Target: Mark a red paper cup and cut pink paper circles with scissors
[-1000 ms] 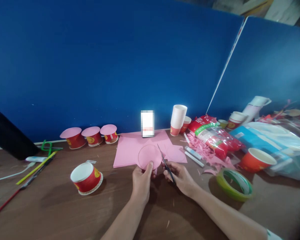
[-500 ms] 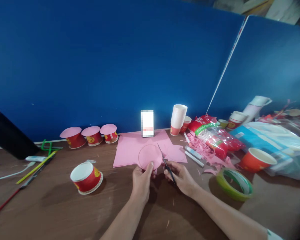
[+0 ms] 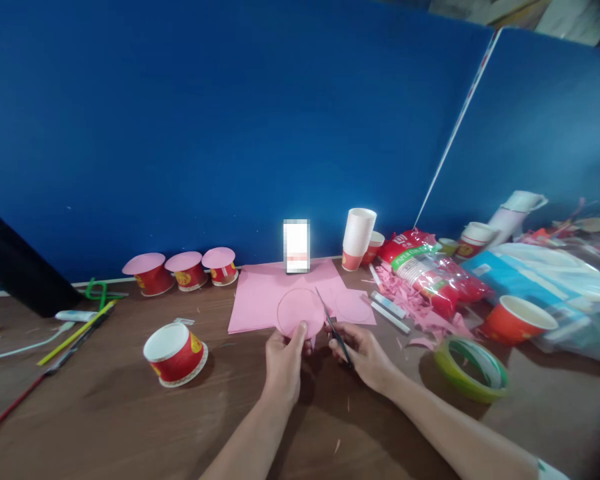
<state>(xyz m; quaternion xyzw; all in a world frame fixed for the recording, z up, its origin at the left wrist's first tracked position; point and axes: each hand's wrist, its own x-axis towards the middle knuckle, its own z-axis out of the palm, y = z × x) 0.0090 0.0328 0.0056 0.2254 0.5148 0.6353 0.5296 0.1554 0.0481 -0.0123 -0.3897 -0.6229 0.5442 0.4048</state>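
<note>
My left hand (image 3: 287,357) grips a round pink paper disc (image 3: 300,310) by its lower edge, thumb on top. A drawn outline runs near the disc's rim. My right hand (image 3: 360,350) is closed round a pair of black-handled scissors (image 3: 333,327), whose blades point up and left beside the disc's right edge. A thin strip of pink paper hangs by the blades. Behind the disc lie pink paper sheets (image 3: 255,300), and a smaller pink piece (image 3: 354,305) with a circle drawn on it is to the right.
Three red cups topped with pink discs (image 3: 185,270) line the blue wall. Front left stands a cut red cup (image 3: 175,353). On the right are stacked paper cups (image 3: 359,240), a red plastic packet (image 3: 425,273), pink scraps (image 3: 405,293), green tape (image 3: 470,370) and an orange cup (image 3: 517,320).
The whole view has shifted very slightly. Both hands, the disc and the scissors keep nearly the same positions.
</note>
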